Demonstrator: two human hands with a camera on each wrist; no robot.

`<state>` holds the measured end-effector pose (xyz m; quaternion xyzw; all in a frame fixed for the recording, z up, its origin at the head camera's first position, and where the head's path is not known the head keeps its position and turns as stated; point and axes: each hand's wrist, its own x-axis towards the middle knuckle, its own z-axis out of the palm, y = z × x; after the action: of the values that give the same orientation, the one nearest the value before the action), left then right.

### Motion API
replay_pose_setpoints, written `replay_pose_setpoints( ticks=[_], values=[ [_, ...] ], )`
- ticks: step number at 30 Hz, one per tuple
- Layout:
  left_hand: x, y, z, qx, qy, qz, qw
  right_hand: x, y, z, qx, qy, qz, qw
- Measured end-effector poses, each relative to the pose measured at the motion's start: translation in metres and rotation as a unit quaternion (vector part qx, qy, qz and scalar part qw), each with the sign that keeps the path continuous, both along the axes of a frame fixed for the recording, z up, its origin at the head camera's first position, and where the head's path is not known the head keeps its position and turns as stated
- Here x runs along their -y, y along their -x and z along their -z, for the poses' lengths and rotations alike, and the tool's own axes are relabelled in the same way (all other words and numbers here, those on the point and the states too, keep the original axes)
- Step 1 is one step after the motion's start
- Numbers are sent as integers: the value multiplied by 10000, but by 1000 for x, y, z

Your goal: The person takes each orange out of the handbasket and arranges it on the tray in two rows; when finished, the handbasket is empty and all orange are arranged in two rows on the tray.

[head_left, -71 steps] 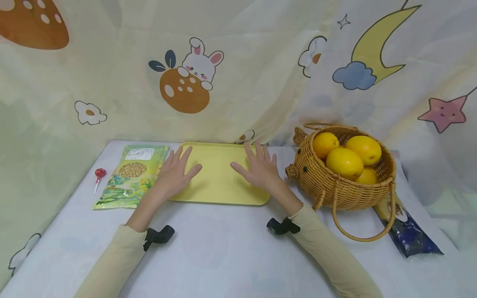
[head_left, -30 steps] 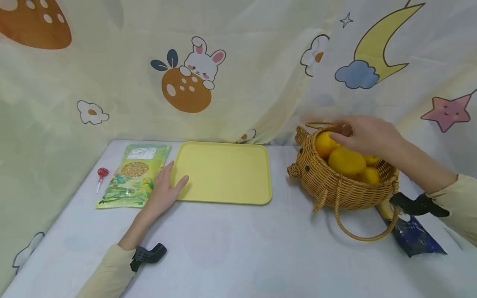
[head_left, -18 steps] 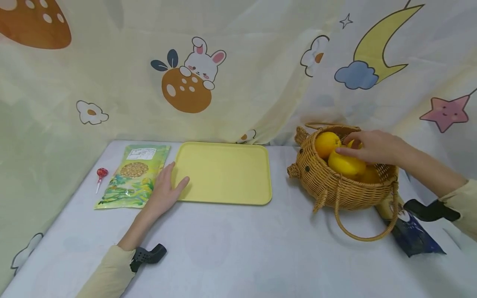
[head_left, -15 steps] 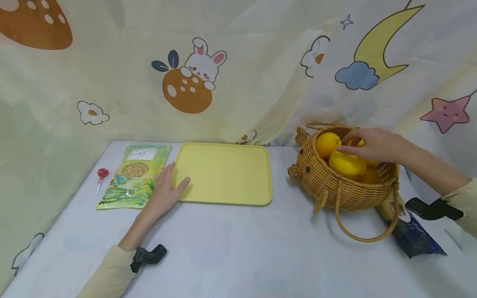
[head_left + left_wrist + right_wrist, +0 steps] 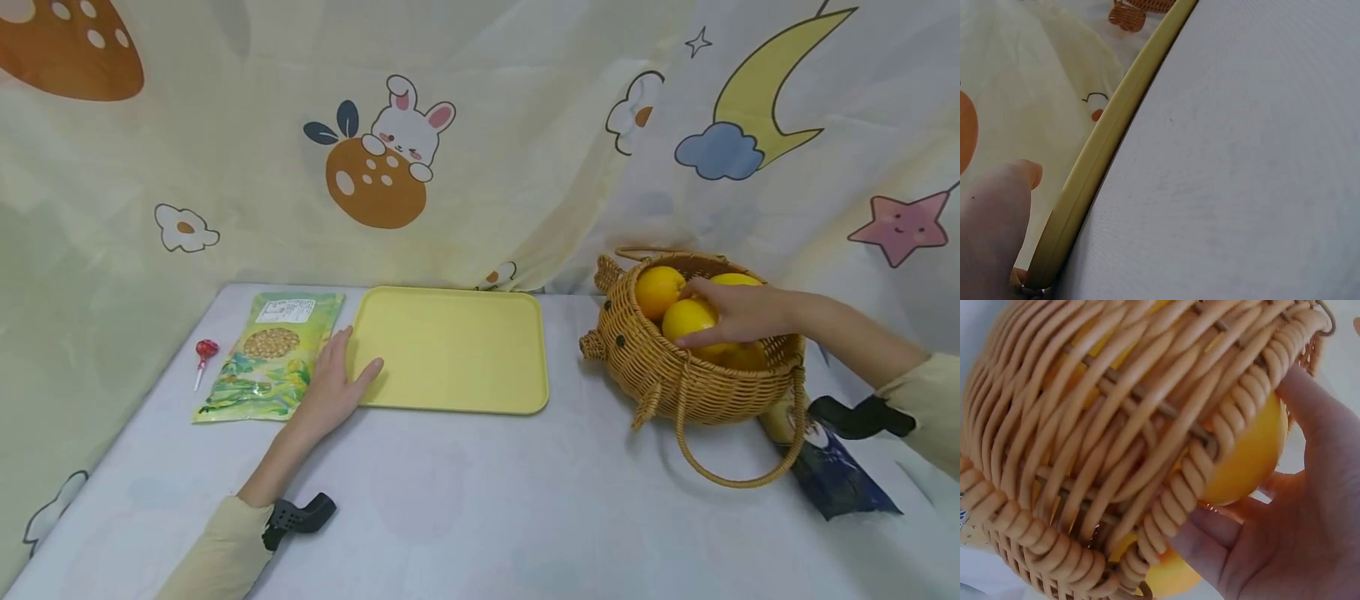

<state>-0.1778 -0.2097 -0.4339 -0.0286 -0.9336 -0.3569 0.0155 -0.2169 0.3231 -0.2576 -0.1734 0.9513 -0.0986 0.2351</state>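
Note:
In the head view a pig-shaped wicker basket [image 5: 697,400] stands on the right, holding several yellow lemons. My right hand [image 5: 738,312] reaches in over the rim and grips the front lemon [image 5: 686,319], thumb on the near side and fingers beyond it. The right wrist view has that lemon [image 5: 1247,456] between thumb and fingers, partly behind the woven rim. My left hand [image 5: 330,385] lies with fingers spread at the left edge of a yellow tray [image 5: 450,350], beside a green-yellow bag [image 5: 262,358]; it holds nothing.
A red lollipop [image 5: 202,358] lies left of the bag. Under and beside the basket's right side is a dark blue packet [image 5: 836,475]. The basket's loop handle [image 5: 738,482] hangs forward onto the table. A printed cloth [image 5: 525,167] hangs behind.
My right hand has left the tray for the basket, hovered above the lemons, then shifted down around the front one. My left hand moved slightly left and down, then stayed still.

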Motion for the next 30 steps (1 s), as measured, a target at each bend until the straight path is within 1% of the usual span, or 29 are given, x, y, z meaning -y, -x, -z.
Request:
replay_pose_setpoints(
  ticks=[3,5,7,9,10,12,15,18,23,27,30],
  values=[
    [0,0,0,15,16,6,10000,-5,3,1,576,423,178,9973],
    [0,-1,0,40,31,12,10000,-8,5,2,951,693,259,9927],
    [-1,-1,1,29,37,14,10000,-10,7,7,1215,995,256,9873],
    [-1,-1,2,16,43,17,10000,-12,6,11,1369,1187,266,9831],
    [-1,0,3,7,49,19,10000,-12,6,13,1375,1237,246,9824],
    [-2,0,4,-8,61,25,10000,-12,5,14,1215,1251,92,9846],
    [-1,0,3,-8,75,25,10000,-11,6,14,888,1061,-144,9903],
    [-1,-1,2,-12,53,28,10000,-11,7,14,643,958,-270,9929],
    [-1,-1,0,-18,42,42,10000,-11,5,18,464,899,-95,9948],
    [-2,-1,0,-20,69,38,10000,-12,3,20,477,834,132,9953],
    [-2,-1,0,13,91,28,10000,-12,3,21,525,872,205,9946]
  ],
)
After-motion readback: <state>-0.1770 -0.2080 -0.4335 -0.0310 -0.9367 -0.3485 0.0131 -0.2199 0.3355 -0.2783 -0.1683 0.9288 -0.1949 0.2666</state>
